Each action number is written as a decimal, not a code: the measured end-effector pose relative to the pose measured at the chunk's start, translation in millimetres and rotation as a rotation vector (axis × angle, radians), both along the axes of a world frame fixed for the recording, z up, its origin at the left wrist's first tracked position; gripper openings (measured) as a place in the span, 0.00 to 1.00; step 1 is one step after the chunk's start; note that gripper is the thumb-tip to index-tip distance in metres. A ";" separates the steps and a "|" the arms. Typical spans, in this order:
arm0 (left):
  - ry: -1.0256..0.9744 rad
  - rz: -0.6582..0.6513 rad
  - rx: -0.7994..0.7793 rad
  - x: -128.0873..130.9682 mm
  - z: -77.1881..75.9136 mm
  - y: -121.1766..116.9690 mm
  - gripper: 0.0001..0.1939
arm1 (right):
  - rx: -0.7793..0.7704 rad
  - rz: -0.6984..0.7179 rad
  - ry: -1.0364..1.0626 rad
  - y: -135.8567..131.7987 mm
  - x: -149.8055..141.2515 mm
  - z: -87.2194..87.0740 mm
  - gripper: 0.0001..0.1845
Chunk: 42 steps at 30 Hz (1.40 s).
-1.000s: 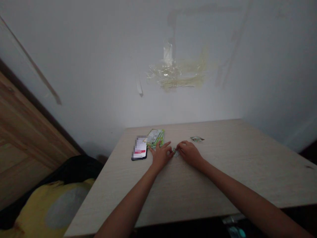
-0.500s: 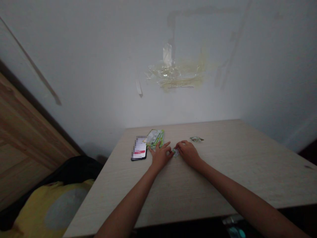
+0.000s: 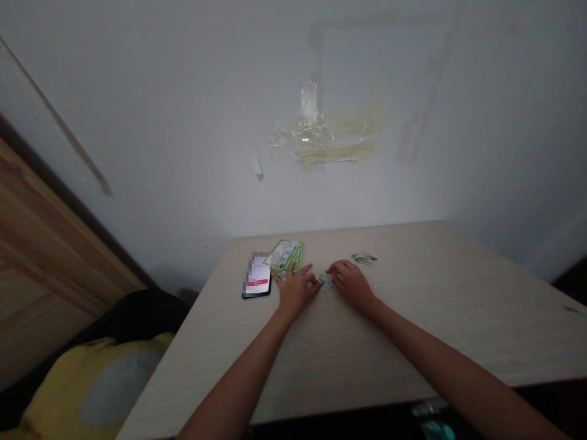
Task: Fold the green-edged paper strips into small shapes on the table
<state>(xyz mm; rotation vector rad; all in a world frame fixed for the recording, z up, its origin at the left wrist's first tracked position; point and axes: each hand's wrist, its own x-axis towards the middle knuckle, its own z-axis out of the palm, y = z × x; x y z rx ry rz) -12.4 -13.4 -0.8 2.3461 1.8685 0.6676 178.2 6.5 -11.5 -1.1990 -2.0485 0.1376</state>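
Between my hands lies a small green-and-white printed piece of paper [image 3: 325, 282], partly covered by fingers. My left hand [image 3: 296, 290] pinches its left edge with thumb and forefinger, the other fingers spread towards a pile of green-and-white printed papers [image 3: 287, 253]. On the opposite edge rest the bent, closed fingers of my right hand [image 3: 351, 282]; their tips are too small to see clearly. Farther back to the right sits a folded green-and-white paper piece [image 3: 364, 258], apart from both hands.
A phone [image 3: 259, 282] with a lit, partly blurred screen lies left of the pile, overlapped by its corner. The pale wooden table [image 3: 413, 293] meets a wall [image 3: 206, 153] bearing old tape [image 3: 321, 137]. A yellow-and-grey cushion-like thing [image 3: 92, 385] is at the lower left.
My right fingers have shifted slightly to the right, baring more of the small paper. My left hand has barely moved.
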 end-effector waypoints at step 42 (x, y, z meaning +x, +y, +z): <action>0.037 0.038 0.006 -3.7 2.4 -1.5 0.10 | 0.055 0.368 -0.053 -20.9 3.4 12.9 0.10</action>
